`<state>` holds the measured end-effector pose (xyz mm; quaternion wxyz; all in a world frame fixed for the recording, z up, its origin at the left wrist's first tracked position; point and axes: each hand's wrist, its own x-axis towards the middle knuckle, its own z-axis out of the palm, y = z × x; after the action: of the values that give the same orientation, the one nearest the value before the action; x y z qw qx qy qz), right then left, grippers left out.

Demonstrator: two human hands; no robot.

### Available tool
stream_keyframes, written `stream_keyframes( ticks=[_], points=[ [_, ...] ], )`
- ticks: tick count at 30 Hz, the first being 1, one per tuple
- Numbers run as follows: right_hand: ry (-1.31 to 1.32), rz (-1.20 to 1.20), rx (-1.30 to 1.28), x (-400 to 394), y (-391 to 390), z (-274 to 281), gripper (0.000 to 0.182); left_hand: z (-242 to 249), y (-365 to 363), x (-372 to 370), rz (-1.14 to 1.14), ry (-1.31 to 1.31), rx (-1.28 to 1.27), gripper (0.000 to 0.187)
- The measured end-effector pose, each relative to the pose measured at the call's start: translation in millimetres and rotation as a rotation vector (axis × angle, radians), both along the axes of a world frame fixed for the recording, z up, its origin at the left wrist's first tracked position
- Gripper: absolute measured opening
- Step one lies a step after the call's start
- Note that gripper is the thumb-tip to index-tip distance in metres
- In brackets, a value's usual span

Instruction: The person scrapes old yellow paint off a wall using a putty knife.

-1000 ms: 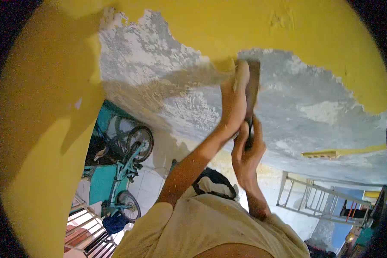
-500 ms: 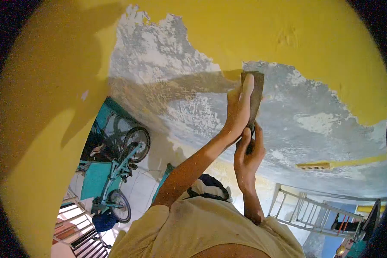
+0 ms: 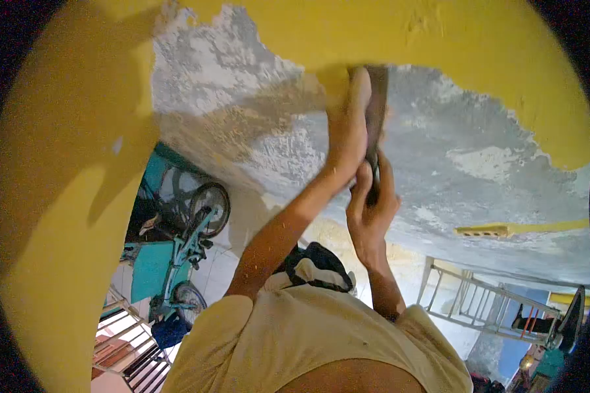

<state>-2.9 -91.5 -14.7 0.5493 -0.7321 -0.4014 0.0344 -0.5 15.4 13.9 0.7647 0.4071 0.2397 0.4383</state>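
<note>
Head view only; fisheye, dark vignette cuts off all four corners. The scraper [image 3: 375,108] is largely hidden: its handle sits inside the right hand [image 3: 372,213], and the flat left hand [image 3: 349,128] covers the blade's near face, so only a narrow, dark, flat metal strip shows, its tip at the boundary where yellow paint [image 3: 478,46] meets bare surface. Right hand: fingers clenched around the handle, thumb upward. Left hand: open palm, fingers straight, pressed against the blade rather than wrapped around it. Both forearms carry fine pale specks. Stripped area [image 3: 452,170]: grey, rough plaster with white chalky patches and ragged, scalloped paint edges; a small yellow remnant strip [image 3: 485,230] sits lower right. The person's shoulder is in a pale beige sleeveless top [image 3: 308,340]. Background, distorted and hard to read: a teal bicycle [image 3: 190,242] lower left, a white metal ladder-like frame [image 3: 485,301] lower right, a dark-and-white cloth bundle [image 3: 311,265] between the arms.
</note>
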Motion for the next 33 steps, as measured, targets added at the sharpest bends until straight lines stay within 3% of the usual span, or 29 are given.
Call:
stream_keyframes(
  ticks=[3,5,15,16,20,23,24,28,33],
  points=[
    [0.039,-0.028,-0.069,-2,-18,-27,0.029,-27,-12,4,0.033,0.097,0.032,0.053],
    [0.033,-0.054,-0.060,-3,-19,-40,0.030,-33,-14,4,-0.048,0.061,-0.105,0.053],
    [0.032,-0.012,-0.067,-11,-11,-5,0.033,-7,-10,-2,0.014,0.121,-0.148,0.054],
    [0.127,-0.012,-0.189,-10,-14,0,0.031,-14,-9,-4,-0.024,0.093,-0.151,0.054],
    [0.012,-0.025,-0.102,-2,-22,-22,0.030,-26,-18,6,0.002,0.108,-0.136,0.054],
    [0.014,0.021,-0.044,-3,-5,-2,0.030,-9,-1,1,0.026,0.030,-0.100,0.053],
    [0.098,0.023,-0.156,-5,-5,10,0.030,-2,0,-4,-0.026,0.000,-0.118,0.052],
    [0.030,-0.017,-0.100,-4,-16,-9,0.030,-14,-16,7,0.079,0.109,-0.091,0.055],
    [0.089,0.041,-0.104,-7,-10,21,0.029,6,-2,-2,0.003,0.031,-0.048,0.057]
  ],
)
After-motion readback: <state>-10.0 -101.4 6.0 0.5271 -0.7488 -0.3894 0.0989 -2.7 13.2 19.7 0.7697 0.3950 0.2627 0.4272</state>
